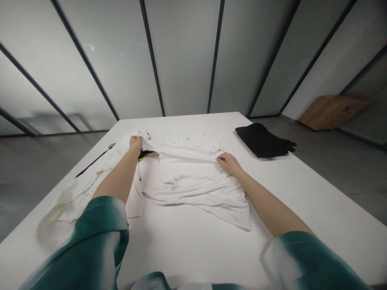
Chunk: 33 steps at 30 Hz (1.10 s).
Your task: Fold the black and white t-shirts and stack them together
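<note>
A white T-shirt (187, 173) lies spread on the table in the middle of the head view, with loose folds along its near side. My left hand (136, 143) is closed on its left end, pulling the cloth taut and slightly raised. The right edge is pinched between the fingers of my right hand (229, 162), and a straight crease runs between both hands. Another white garment (72, 193) lies under and beside my left forearm. Something black and yellow (145, 154) shows partly beneath the cloth near my left hand; its kind is hidden.
A black folded garment (261, 141) lies near the right edge of the white table (199, 245). A thin black strip (93, 164) runs along the left edge. Frosted panels (184, 56) stand behind, and a wooden cabinet (331, 112) is at the far right.
</note>
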Available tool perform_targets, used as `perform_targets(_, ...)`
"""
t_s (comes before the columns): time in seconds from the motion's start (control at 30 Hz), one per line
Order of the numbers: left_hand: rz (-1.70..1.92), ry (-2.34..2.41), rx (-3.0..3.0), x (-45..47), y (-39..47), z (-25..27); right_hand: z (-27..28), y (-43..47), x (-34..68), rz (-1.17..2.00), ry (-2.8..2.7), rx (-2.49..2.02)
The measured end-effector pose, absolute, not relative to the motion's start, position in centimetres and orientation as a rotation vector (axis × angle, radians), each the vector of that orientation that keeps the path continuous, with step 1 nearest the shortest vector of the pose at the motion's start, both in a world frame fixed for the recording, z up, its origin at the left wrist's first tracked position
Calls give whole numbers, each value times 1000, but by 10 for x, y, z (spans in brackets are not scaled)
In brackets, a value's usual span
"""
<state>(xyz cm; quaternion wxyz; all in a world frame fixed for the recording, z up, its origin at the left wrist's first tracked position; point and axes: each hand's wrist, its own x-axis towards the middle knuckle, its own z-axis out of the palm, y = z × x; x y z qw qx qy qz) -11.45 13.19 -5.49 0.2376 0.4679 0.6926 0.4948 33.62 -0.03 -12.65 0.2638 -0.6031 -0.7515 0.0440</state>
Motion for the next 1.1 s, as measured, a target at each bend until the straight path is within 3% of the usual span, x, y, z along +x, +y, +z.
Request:
perform_targets(0.17,1210,2048,1612,-80,129,-47,-126,0,336,119,-2037,-1633)
perform_targets(0.43,1025,1329,1631,-19,125,-31,-126,-1,336,112,-2052,-1631)
perform_targets(0.53,997,1533,1743,-21,118,-40,-127,-1,335,114,-2043,-1629)
perform_targets(0.8,397,1876,2373,-26,64,-87,-128,1,336,103,-2070,-1613)
perform_targets(1.1,178,2118,2433,-45,41,-78,-128,2,335,94,-2087,-1627)
